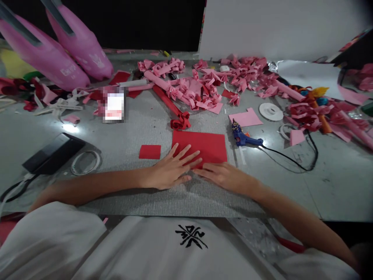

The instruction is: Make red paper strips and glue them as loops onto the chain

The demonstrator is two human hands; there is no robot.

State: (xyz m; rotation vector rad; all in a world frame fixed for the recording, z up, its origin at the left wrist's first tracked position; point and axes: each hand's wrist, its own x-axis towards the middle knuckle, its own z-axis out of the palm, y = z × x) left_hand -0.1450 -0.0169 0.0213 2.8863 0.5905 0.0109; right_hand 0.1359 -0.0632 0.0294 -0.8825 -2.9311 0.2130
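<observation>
A red sheet of paper (pixel 208 144) lies in front of me on the grey mat. My left hand (pixel 175 165) rests on its lower left part, palm down, with the fingers spread. At the sheet's near edge, my right hand (pixel 223 175) has its fingers close together and bent on the paper, the tips almost meeting those of the left. What lies under the right fingers is hidden. A small red paper piece (pixel 149 151) sits just left of the sheet. Beyond the sheet lies a curled red paper flower (pixel 180 121) on a red stem.
A blue glue gun (pixel 244 139) with a black cord is on the right, near a white spool (pixel 271 112). Pink paper flowers (pixel 189 91) cover the back. At left are a black power bank (pixel 54 153), a tape ring (pixel 85 162) and pink bottle-shaped objects (pixel 78 42).
</observation>
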